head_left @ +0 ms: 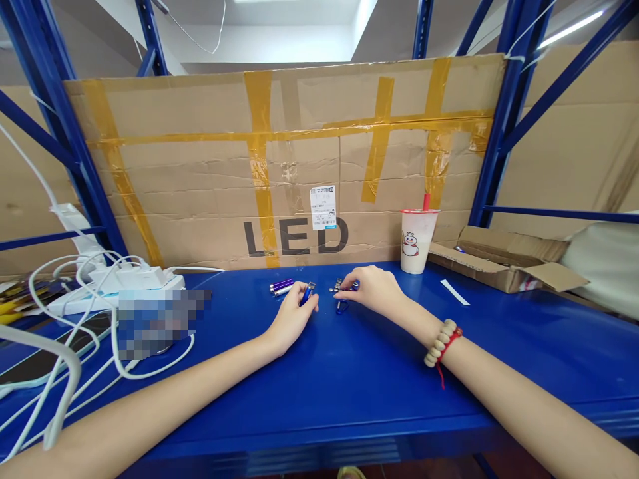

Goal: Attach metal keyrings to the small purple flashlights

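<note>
Bare forearms [200,374] reached over the blue tabletop [324,386], a beaded bracelet [440,342] circling the right one. The left hand [290,317] pinched a small blue piece [306,295]; slim tubes [281,287] lay just beyond it. The right hand [377,289] curled its fingers beside small metal parts [336,286]; whether it gripped any, I couldn't tell. Beyond it, rightward, stood a cup [415,254].

Storeroom-like workspace: blue racking [499,143], taped cardboard [200,179]
</note>
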### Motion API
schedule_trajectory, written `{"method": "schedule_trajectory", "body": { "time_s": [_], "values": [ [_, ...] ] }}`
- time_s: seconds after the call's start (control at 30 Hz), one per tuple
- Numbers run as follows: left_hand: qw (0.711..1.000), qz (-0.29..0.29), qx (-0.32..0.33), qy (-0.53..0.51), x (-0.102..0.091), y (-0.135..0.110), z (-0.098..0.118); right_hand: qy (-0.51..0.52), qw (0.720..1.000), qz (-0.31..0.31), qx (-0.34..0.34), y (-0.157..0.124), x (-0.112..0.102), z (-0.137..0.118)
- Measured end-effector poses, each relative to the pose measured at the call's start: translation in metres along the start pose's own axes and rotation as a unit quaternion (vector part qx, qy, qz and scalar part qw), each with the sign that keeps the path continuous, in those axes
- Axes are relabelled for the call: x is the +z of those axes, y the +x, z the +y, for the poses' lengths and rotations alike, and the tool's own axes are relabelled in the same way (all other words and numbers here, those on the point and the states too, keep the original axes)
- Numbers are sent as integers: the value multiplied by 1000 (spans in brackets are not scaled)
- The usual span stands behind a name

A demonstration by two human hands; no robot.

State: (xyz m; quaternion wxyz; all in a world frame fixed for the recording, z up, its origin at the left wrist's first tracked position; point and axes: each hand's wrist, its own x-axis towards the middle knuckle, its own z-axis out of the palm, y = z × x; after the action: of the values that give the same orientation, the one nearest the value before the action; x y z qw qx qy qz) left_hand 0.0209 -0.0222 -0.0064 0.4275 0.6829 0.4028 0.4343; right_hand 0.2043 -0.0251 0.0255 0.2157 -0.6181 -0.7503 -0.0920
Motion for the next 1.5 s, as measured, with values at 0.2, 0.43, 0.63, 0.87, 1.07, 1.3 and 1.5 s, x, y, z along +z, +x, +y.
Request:
{"method": "schedule_trajectory", "body": {
  "time_s": [0.2,0.43,0.63,0.87,1.07,1.3,1.5],
  "values": [
    [1000,-10,-24,-9,1,-2,7,5,999,-42,-4,-4,-1,-5],
    [999,-18,-32,-35,2,-1,6,-6,997,-74,-22,-5,8,-13],
    [999,-21,-31,-39,1,0,6,-13,997,-77,-27,-5,5,-13],
    [999,-19,-41,-26,2,-2,10,0,996,-80,-27,-5,7,-12],
    [998,-3,-53,-27,2,-2,10,14,996,-86,-29,-5,6,-14],
    [999,6,-36,-23,1,2,-3,88,991,-30,-94,-6,5,-16],
    [999,29,-45,-4,1,1,0,114,985,11,-131,-6,7,-15]
  ]
}}
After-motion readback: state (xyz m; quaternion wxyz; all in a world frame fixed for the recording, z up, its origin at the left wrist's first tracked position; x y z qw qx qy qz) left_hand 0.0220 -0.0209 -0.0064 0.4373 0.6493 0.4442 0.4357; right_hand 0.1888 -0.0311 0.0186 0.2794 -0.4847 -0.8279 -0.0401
